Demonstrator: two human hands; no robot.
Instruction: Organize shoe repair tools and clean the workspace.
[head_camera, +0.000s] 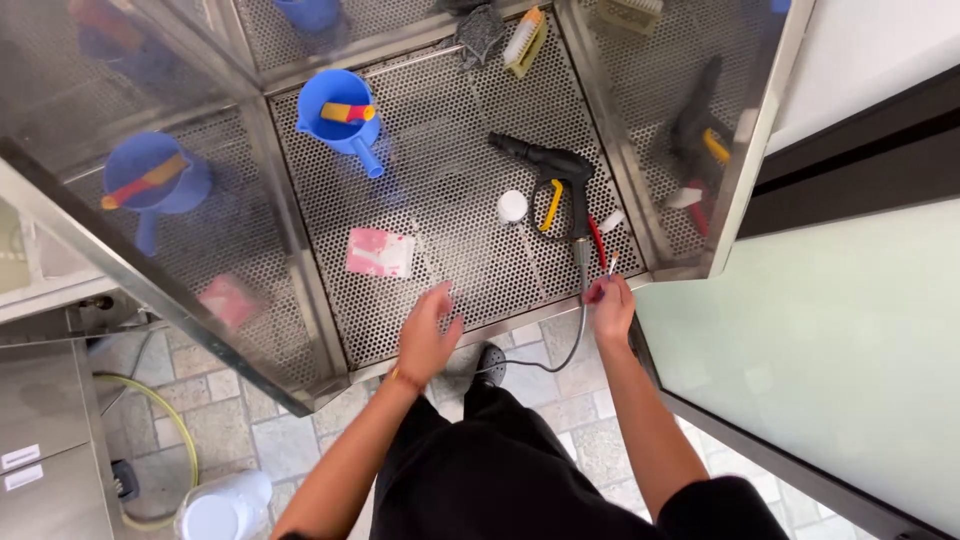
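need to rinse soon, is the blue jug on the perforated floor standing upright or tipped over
Upright: the blue jug shows its round open mouth to the camera, a yellow-and-red brush lying inside.

I'm seeing my right hand (611, 305) pinching a small red brush (598, 243) just below the spray gun (548, 172); my left hand (425, 335) is hovering open, left of the spray gun's hose (578, 325).

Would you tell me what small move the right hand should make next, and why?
Probably reach forward and grip the black spray gun by its handle: the right hand is pinching only a small red-and-white item beside the hose, while the left hand hovers empty.
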